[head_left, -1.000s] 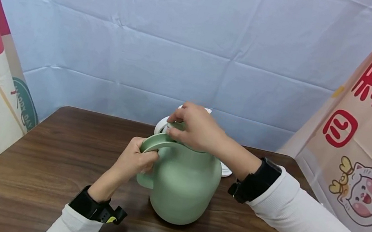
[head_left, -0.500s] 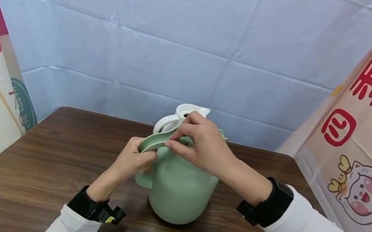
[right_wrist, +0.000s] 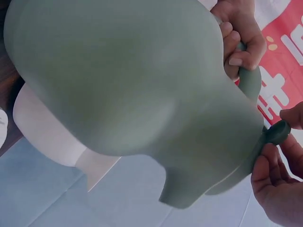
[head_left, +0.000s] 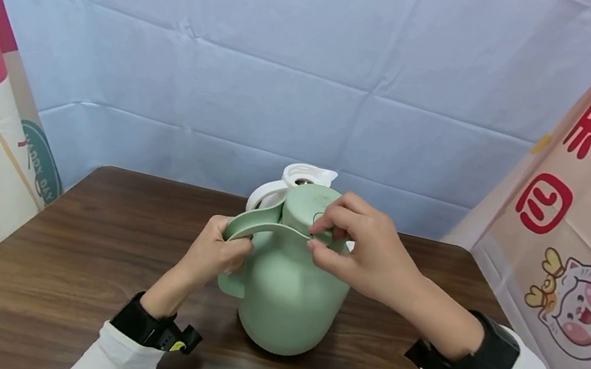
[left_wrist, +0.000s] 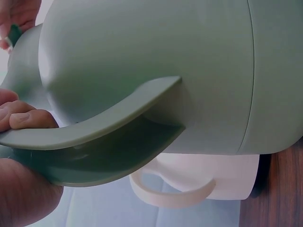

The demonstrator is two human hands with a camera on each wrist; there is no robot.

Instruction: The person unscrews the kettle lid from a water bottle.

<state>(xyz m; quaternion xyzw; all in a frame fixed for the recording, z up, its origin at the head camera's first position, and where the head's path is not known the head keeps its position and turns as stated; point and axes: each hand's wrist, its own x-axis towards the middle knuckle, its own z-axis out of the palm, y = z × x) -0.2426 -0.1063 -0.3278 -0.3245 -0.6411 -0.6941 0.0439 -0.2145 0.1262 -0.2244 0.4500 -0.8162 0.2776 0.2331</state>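
Note:
A light green thermos jug [head_left: 292, 299] stands upright on the table. My left hand [head_left: 215, 249] grips its handle [left_wrist: 94, 116], fingers on one side and thumb on the other. On the jug's neck sits a round green lid [head_left: 307, 203], its top showing to the left of my right hand [head_left: 370, 247]. That hand's thumb and fingers pinch a small dark green tab [right_wrist: 278, 132] at the lid's edge, clearest in the right wrist view. The spout [right_wrist: 177, 189] points away from the handle.
Close behind the green jug stands a white jug [head_left: 270, 193] with a loop handle and spout, partly hidden. The brown wooden table [head_left: 48, 273] ends at a pale blue cloth [head_left: 223, 53]. Printed cloths [head_left: 569, 213] hang at both sides.
My right hand has moved rightward across the lid, from beside the handle to the lid's right side, uncovering its top. The left hand keeps its grip; the jug stays in place.

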